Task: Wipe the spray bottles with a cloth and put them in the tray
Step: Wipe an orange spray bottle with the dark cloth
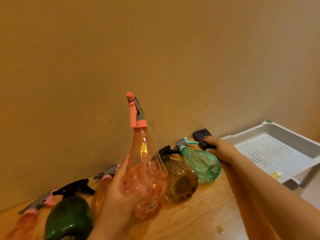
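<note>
My left hand (pixel 119 189) grips a clear pink spray bottle (pixel 146 170) by its body and holds it tilted above the wooden table (pixel 199 215), nozzle pointing up. Far back by the wall, my right hand (pixel 218 146) reaches onto a dark folded cloth (pixel 201 135), thumb at the cloth's near edge and fingers on top. Several other spray bottles lie on their sides along the wall: a teal one (pixel 202 161), a brown one (pixel 180 181), another pink one (pixel 100 191), a dark green one (pixel 69 220) and a pink one (pixel 22 224) at the left edge. The white perforated tray (pixel 284 134) stands at the right.
A plain wall runs close behind the bottles. The tray sits beyond the table's right edge, on a lower white frame (pixel 294 183). A few water drops (pixel 220 228) show on the table front.
</note>
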The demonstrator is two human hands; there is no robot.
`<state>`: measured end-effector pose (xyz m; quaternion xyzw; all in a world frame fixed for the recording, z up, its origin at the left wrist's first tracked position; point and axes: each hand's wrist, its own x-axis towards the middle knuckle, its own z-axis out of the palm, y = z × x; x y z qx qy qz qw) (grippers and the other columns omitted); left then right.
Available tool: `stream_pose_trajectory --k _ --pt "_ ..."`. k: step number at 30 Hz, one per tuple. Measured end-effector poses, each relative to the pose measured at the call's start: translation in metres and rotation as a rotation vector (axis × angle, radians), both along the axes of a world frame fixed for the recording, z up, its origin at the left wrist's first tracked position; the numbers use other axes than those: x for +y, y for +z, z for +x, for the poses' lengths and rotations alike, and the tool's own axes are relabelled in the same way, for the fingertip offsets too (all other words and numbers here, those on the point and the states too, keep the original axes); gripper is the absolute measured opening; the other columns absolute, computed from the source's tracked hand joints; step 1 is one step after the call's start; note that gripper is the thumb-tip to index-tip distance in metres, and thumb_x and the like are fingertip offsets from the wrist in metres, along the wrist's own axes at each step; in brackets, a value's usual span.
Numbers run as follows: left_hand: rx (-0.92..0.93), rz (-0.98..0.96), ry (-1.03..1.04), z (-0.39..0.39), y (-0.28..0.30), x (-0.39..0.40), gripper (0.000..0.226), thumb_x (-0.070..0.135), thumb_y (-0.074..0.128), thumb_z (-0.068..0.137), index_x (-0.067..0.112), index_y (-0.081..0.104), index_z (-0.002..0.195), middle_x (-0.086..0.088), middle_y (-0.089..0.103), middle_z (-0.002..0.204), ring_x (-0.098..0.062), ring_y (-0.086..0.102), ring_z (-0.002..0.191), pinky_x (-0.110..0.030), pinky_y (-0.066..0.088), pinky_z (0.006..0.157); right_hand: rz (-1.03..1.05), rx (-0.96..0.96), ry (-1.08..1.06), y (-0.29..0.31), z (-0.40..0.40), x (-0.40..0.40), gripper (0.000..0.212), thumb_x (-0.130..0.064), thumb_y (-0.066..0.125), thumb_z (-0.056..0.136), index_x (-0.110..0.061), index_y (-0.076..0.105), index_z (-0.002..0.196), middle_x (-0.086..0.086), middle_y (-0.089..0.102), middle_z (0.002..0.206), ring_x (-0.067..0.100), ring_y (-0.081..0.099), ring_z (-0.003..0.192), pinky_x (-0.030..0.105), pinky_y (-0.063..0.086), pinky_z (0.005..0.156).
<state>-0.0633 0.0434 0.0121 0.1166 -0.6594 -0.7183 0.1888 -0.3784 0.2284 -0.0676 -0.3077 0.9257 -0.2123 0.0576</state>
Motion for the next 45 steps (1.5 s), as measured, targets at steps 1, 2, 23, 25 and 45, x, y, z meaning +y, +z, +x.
stream_pose_trajectory --k 1,2,23,25,45 --pt "-0.006 -0.006 0.001 -0.002 0.0 0.001 0.107 0.062 0.088 0.014 0.058 0.048 0.112 0.027 0.066 0.108 0.0 0.065 0.099 -0.028 0.058 0.068 -0.018 0.021 -0.006 -0.004 -0.001 0.002 0.054 -0.025 0.061 0.09 -0.018 0.042 0.139 0.002 0.038 0.146 0.02 0.035 0.134 0.031 0.025 0.107" --pt "-0.012 -0.013 0.006 -0.003 -0.001 0.002 0.106 0.063 0.088 0.014 0.059 0.047 0.112 0.028 0.065 0.109 0.0 0.065 0.101 -0.031 0.057 0.075 -0.041 0.043 -0.014 -0.007 -0.001 0.003 0.051 -0.024 0.061 0.089 -0.017 0.045 0.137 0.002 0.04 0.144 0.02 0.036 0.134 0.032 0.026 0.107" --pt "0.018 -0.065 -0.063 0.034 0.002 0.053 0.108 0.074 0.081 0.02 0.053 0.042 0.119 0.038 0.062 0.101 0.009 0.063 0.095 -0.013 0.053 0.066 0.111 0.066 -0.18 0.03 0.118 0.071 0.056 -0.043 0.058 0.088 -0.011 0.045 0.132 0.004 0.048 0.134 0.021 0.047 0.119 0.031 0.039 0.094" --pt "0.02 -0.058 -0.069 0.038 0.002 0.053 0.106 0.072 0.082 0.02 0.05 0.045 0.117 0.035 0.065 0.099 0.007 0.064 0.094 -0.014 0.054 0.066 0.173 0.051 -0.216 0.013 0.115 0.057 0.061 -0.05 0.055 0.087 -0.009 0.042 0.129 0.007 0.044 0.136 0.022 0.042 0.124 0.032 0.037 0.098" --pt "-0.031 -0.045 -0.002 0.082 -0.026 0.035 0.084 0.041 0.091 0.05 0.049 0.042 0.118 0.018 0.054 0.118 -0.003 0.062 0.099 -0.018 0.054 0.07 -0.827 0.138 -0.004 0.077 0.273 -0.025 0.024 0.005 0.06 0.083 -0.012 0.07 0.098 -0.01 0.064 0.09 0.0 0.057 0.086 0.003 0.038 0.076"
